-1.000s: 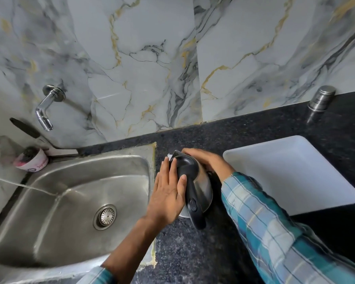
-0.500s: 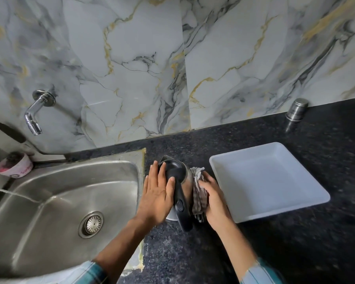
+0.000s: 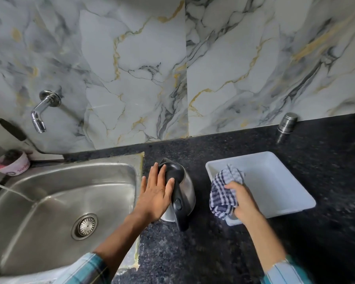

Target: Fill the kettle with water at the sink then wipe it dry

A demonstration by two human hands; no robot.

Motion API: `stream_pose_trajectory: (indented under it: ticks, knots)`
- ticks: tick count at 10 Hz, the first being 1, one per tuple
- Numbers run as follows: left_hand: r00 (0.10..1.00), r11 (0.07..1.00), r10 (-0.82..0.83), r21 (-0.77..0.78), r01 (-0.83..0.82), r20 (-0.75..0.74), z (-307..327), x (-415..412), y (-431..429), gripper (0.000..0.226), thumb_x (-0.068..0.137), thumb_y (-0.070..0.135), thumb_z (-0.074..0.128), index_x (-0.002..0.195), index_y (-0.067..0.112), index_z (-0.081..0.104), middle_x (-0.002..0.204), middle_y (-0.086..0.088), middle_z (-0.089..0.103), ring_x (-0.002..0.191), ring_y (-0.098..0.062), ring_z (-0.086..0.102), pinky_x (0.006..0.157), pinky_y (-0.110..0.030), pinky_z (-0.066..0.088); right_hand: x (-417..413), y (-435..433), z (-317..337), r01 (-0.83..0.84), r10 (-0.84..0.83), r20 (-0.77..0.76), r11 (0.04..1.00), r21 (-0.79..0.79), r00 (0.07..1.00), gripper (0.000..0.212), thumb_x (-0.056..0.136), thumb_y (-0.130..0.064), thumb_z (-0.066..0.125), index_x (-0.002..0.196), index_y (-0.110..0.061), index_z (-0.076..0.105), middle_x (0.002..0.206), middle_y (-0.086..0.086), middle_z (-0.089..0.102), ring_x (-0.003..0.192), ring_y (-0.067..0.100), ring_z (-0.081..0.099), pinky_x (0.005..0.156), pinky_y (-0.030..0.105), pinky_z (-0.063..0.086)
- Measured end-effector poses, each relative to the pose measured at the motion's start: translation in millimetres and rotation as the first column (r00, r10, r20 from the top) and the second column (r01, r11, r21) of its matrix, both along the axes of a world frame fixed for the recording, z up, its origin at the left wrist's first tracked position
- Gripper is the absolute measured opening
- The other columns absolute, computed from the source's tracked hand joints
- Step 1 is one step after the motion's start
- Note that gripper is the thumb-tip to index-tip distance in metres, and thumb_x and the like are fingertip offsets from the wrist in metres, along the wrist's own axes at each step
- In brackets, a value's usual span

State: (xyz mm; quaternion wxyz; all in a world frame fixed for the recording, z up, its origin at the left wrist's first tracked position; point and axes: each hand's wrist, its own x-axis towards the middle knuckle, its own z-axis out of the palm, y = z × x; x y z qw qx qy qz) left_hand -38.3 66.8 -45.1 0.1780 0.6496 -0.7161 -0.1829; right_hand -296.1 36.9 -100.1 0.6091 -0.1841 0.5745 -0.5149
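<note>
A steel kettle [image 3: 188,190] with a black lid and handle stands on the dark counter, just right of the sink [image 3: 49,201]. My left hand [image 3: 156,195] lies flat against the kettle's left side and lid, fingers spread. My right hand [image 3: 243,202] grips a bunched blue-and-white checked cloth [image 3: 223,189] over the near left corner of the white tray [image 3: 275,181], apart from the kettle. The wall tap [image 3: 39,113] over the sink shows no running water.
A small pink-and-white tub [image 3: 12,163] sits on the ledge at the sink's back left. A steel shaker [image 3: 286,125] stands by the marble wall at the back right. Dark speckled counter [image 3: 193,253] stretches in front of the kettle and tray.
My right hand has left the kettle's right side and carried the cloth to the right, over the tray's corner. The left hand stays on the kettle.
</note>
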Motion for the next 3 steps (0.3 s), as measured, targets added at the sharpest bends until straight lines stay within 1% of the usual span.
stream_pose_trajectory:
  ticks: [1,2,3]
  knots:
    - [1.000,1.000,-0.024,-0.003,0.024,0.001,-4.9,-4.7,-5.3,0.060,0.100,0.052,0.014,0.154,0.027,0.005,0.165,0.001,-0.004,0.151,-0.012,-0.008,0.123,-0.046,-0.004,-46.3,-21.8,-6.4,-0.076,0.088,-0.370,0.996,0.047,0.925,0.058,0.087,-0.011,0.068,0.140,-0.009,0.046,0.126,0.024,0.065,0.099,0.037,0.068,0.082,0.043,0.058]
    - [0.999,0.999,-0.035,0.014,0.035,0.008,-8.2,-3.5,-9.3,0.062,0.098,0.057,0.014,0.153,0.031,0.004,0.165,0.002,-0.005,0.151,-0.014,-0.007,0.123,-0.048,-0.004,-56.3,-21.0,-23.3,-0.179,0.385,-0.766,0.922,0.343,0.515,0.066,0.086,-0.030,0.075,0.141,-0.015,0.041,0.135,0.020,0.057,0.115,0.036,0.058,0.097,0.045,0.051]
    - [0.984,0.998,-0.057,-0.008,0.059,0.166,-4.2,4.1,-21.4,0.071,0.091,0.069,0.010,0.152,0.036,-0.005,0.164,0.000,-0.014,0.150,-0.019,-0.016,0.121,-0.052,-0.010,-53.0,-26.2,-24.5,-0.168,0.434,-0.886,0.873,0.458,-0.165,0.079,0.082,-0.062,0.065,0.144,-0.022,0.039,0.143,0.013,0.048,0.131,0.031,0.042,0.103,0.046,0.036]
